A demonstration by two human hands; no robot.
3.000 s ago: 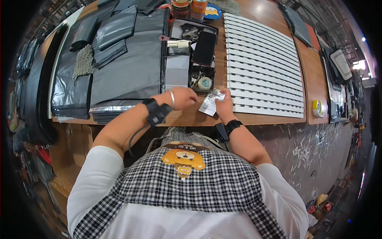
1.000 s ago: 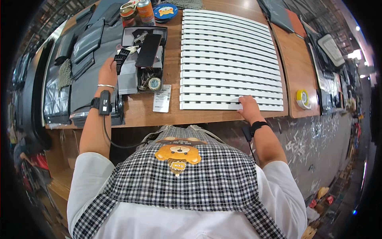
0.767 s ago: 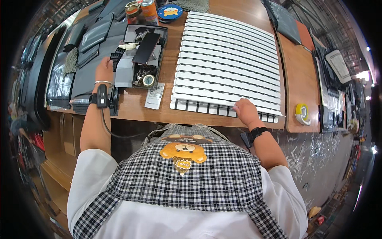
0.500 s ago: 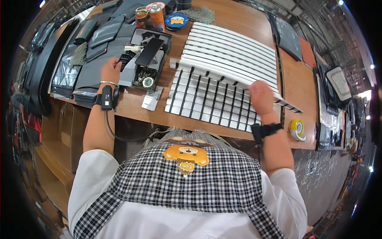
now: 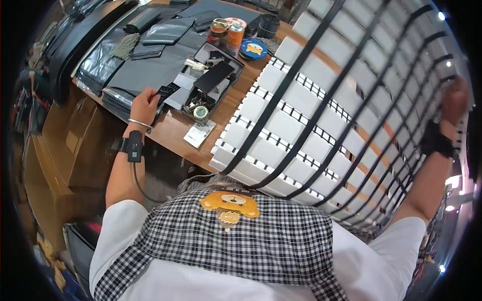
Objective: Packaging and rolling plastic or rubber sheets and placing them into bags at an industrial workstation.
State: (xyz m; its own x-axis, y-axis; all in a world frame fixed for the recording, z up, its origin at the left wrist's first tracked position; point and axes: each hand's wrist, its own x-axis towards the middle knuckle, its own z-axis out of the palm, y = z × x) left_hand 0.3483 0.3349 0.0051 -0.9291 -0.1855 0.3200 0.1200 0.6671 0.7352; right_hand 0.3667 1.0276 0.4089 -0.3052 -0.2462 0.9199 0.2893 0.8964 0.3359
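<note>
My left hand (image 5: 144, 106) is closed in a pinch on a small black printed label (image 5: 167, 91), at the edge of a parts box. Far out on the right and raised, my right hand (image 5: 455, 100) grips the edge of a white slatted panel (image 5: 261, 108). Black straps run across the panel, joining its slats. It stands lifted and large in view, its near edge close to my apron and its lower left part over the table. Motion smears my right fingers a little, and the panel hides the table beneath it.
An open box (image 5: 211, 108) holds a black phone-like slab (image 5: 214, 77), a watch-like round piece and small parts. Behind stand an orange can (image 5: 234, 39), a jar (image 5: 218, 30) and a blue round tin (image 5: 253, 48). A white paper (image 5: 200, 133) lies on the table. Grey plastic bags (image 5: 168, 31) cover the left side.
My right hand has swung up and to the right, lifting the panel off the table and spreading it open. My left hand stays by the box with the label. The view has shifted left.
</note>
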